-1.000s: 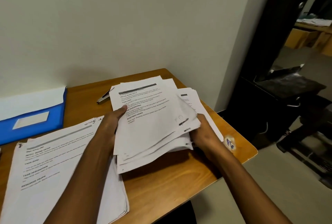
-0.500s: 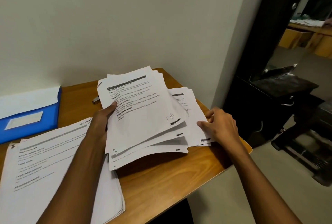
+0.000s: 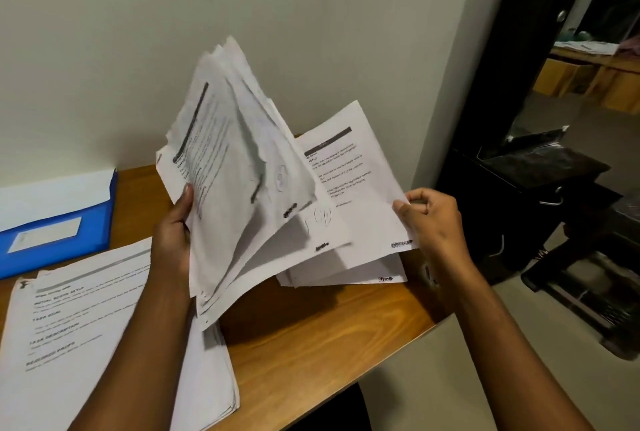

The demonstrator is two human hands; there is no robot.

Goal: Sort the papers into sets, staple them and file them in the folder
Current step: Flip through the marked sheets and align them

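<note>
My left hand (image 3: 173, 233) grips a bundle of printed white papers (image 3: 235, 167) by its left edge, tilted up steeply above the wooden desk (image 3: 322, 330). My right hand (image 3: 429, 219) pinches the right edge of a single printed sheet (image 3: 349, 181) lifted off a small stack (image 3: 346, 273) at the desk's right side. A larger pile of printed papers (image 3: 76, 333) lies at the front left, partly under my left forearm. The blue folder (image 3: 55, 226) lies at the far left by the wall. The stapler is hidden.
A pale wall runs behind the desk, and a wall corner stands at its right end. Dark furniture (image 3: 540, 174) and the floor lie to the right, past the desk's edge.
My left hand has raised and tilted its bundle nearly upright, which now hides the stapler. My right hand has lifted the top sheet off the right stack.
</note>
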